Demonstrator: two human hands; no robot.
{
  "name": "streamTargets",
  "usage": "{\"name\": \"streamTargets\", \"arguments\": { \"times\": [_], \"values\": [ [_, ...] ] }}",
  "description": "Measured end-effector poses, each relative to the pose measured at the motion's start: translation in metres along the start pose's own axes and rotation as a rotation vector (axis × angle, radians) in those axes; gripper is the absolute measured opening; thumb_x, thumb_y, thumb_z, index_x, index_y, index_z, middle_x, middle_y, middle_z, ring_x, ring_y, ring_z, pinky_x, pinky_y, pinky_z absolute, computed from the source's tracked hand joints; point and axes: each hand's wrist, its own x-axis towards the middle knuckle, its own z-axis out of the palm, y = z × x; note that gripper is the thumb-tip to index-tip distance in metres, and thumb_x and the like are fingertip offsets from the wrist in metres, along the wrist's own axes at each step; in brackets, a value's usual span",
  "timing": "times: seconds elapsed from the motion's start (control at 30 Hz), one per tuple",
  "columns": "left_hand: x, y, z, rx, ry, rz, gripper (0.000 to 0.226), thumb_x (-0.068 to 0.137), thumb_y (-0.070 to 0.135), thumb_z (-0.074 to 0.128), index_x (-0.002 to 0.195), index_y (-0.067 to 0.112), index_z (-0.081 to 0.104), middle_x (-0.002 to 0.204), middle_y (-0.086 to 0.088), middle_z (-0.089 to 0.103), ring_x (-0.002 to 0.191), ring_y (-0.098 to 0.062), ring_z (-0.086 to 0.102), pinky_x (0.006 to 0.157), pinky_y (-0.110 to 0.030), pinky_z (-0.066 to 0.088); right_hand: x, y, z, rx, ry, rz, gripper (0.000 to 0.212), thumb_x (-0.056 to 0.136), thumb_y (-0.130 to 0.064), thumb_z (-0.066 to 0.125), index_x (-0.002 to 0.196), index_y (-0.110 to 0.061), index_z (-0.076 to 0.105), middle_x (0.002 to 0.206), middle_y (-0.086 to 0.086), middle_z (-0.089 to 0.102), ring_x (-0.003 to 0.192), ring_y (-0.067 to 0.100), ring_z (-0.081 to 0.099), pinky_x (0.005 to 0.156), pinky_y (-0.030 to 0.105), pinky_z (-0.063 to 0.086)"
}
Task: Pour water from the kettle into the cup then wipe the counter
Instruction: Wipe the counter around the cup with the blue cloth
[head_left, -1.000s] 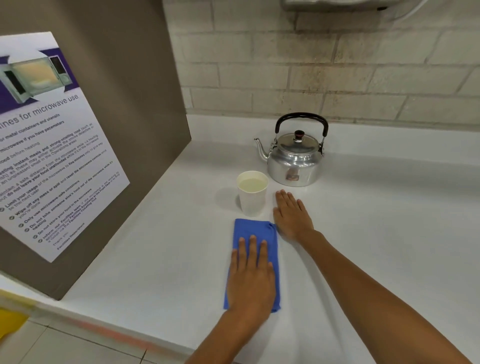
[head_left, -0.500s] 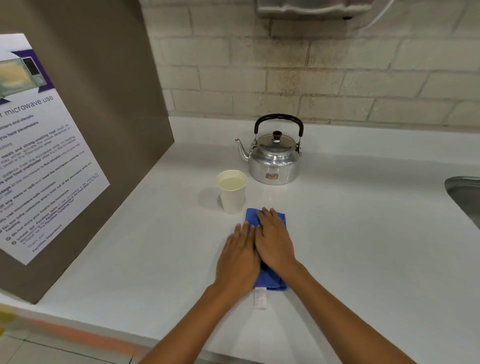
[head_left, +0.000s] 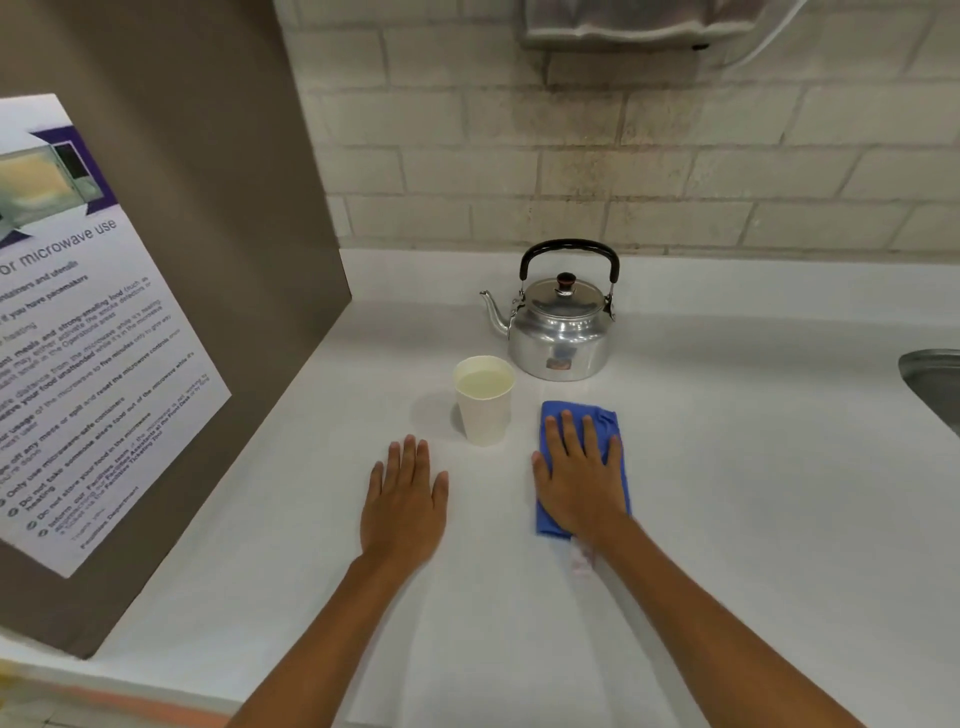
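Note:
A shiny metal kettle (head_left: 563, 338) with a black handle stands upright at the back of the white counter (head_left: 753, 493), spout to the left. Just in front of it, to the left, a white paper cup (head_left: 484, 402) holds water nearly to the rim. Right of the cup lies a folded blue cloth (head_left: 548, 522), under my right hand (head_left: 579, 480), which presses flat on it. My left hand (head_left: 405, 501) rests flat on the bare counter in front of the cup, a little left of it, holding nothing.
A brown panel with a microwave-use poster (head_left: 104, 338) walls off the left side. The rim of a metal sink (head_left: 935, 384) shows at the right edge. A brick wall runs behind, with a dispenser (head_left: 623, 26) mounted above the kettle.
The cloth passed from under my left hand to under my right and slid to the right of the cup. My left hand came off it onto the bare counter.

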Motion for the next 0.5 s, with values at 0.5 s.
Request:
{"name": "streamTargets", "arguments": {
  "times": [0.5],
  "values": [
    [0.001,0.000,0.004,-0.016,0.031,0.016,0.057,0.096,0.040,0.009,0.143,0.012,-0.009,0.157,-0.006,-0.007,0.143,-0.020,-0.009,0.116,-0.035,-0.005,0.016,0.035,-0.021,-0.011,-0.103,-0.232,0.055,0.099,-0.026,0.023,0.145,-0.026,-0.006,0.157,-0.008,-0.007,0.144,0.014,-0.006,0.118,0.040,-0.002]
  ]
}}
